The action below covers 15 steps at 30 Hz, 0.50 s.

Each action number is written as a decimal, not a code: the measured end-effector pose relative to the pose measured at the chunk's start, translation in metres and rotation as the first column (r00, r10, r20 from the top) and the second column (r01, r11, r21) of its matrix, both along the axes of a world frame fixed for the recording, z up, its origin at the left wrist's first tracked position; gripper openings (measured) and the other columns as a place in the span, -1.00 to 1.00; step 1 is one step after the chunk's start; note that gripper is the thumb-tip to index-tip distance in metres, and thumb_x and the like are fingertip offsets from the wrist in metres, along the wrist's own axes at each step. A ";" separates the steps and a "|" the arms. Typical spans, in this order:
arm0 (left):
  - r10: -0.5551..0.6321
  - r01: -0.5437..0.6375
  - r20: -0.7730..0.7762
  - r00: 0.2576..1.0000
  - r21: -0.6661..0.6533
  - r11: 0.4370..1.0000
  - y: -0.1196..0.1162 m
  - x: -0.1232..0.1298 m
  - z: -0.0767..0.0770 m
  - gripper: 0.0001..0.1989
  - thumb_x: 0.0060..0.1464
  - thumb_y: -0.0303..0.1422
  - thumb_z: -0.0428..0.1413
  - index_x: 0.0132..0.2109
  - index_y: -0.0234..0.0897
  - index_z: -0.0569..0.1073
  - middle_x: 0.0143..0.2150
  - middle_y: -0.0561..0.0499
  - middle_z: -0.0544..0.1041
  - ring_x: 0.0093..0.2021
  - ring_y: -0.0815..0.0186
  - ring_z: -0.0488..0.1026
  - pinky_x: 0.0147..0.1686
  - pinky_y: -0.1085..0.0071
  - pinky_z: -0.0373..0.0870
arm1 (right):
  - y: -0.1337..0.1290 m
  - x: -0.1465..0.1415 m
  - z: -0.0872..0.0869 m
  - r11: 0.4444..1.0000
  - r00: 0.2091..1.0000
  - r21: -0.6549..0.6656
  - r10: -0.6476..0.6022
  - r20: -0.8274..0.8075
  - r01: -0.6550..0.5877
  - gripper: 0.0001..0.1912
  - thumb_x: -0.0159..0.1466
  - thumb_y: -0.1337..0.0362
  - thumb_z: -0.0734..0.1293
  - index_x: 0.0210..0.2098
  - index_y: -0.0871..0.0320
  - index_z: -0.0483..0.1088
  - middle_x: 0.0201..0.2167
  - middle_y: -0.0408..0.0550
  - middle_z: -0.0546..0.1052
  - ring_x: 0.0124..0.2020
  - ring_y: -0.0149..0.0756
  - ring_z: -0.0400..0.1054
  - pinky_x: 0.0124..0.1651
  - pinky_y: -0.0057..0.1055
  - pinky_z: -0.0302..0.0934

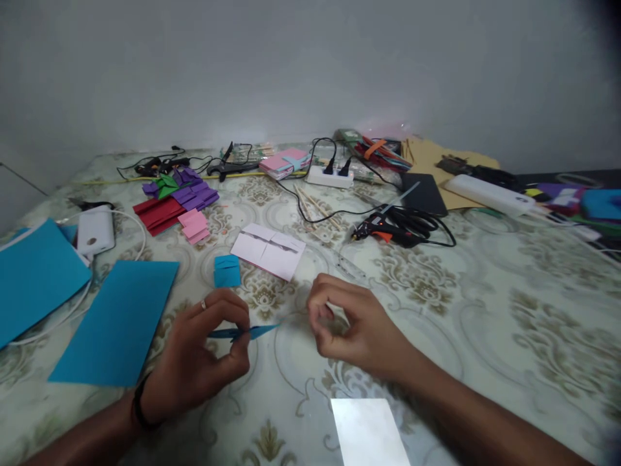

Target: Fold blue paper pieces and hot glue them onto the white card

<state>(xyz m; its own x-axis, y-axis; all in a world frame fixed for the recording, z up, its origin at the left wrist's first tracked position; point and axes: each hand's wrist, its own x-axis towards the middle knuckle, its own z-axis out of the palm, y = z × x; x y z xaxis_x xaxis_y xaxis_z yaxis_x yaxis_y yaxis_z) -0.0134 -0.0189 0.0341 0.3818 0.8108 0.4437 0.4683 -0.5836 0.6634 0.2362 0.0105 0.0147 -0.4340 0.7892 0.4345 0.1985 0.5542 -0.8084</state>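
Observation:
Between its thumb and fingers, my left hand (206,349) pinches a folded piece of blue paper (263,331), seen nearly edge-on above the table. To its right, my right hand (349,323) is curled with thumb and fingertips brought together, and nothing shows in them. A small blue folded paper square (227,270) lies just beyond my left hand. Further on is a white folded paper (270,249) with a slit across its middle. Below my right hand, a plain white sheet (371,430) lies near the front edge of the view.
Blue sheets (119,323) and a white power bank (96,231) with a cable lie left. Purple (194,193), red (159,215) and pink folded papers (194,226) sit behind. A glue gun (378,226), black cord, power strip (330,176) and sticks (317,206) lie toward the back.

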 end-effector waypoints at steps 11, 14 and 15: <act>0.002 -0.006 -0.046 0.999 -0.070 0.998 -0.003 0.005 -0.023 -0.76 0.16 -0.54 0.20 -0.08 -0.13 0.46 -0.25 0.11 0.61 -0.27 0.36 0.59 -0.25 0.48 0.52 | -0.010 -0.012 -0.015 0.979 0.995 -0.191 0.089 0.055 -0.077 -0.93 0.35 0.28 0.40 -0.29 0.11 0.46 -0.40 -0.16 0.51 -0.37 -0.38 0.41 -0.26 -0.47 0.26; 0.105 -0.106 -0.060 0.993 -0.004 0.994 -0.003 0.002 -0.026 -0.72 0.19 -0.49 0.20 0.01 -0.11 0.42 -0.18 0.07 0.64 -0.21 0.30 0.62 -0.21 0.42 0.57 | -0.006 -0.010 -0.015 0.953 0.999 -0.302 0.014 0.042 -0.001 -0.88 0.34 0.21 0.41 -0.29 0.12 0.49 -0.43 -0.15 0.51 -0.39 -0.36 0.40 -0.29 -0.45 0.27; 0.113 -0.112 -0.054 0.992 0.019 0.994 -0.002 0.002 -0.027 -0.75 0.21 -0.48 0.19 0.00 -0.12 0.43 -0.18 0.07 0.64 -0.20 0.29 0.62 -0.20 0.41 0.57 | -0.004 -0.009 -0.015 0.946 0.999 -0.324 -0.006 0.036 0.017 -0.88 0.33 0.20 0.42 -0.27 0.13 0.50 -0.43 -0.15 0.51 -0.39 -0.35 0.39 -0.30 -0.44 0.27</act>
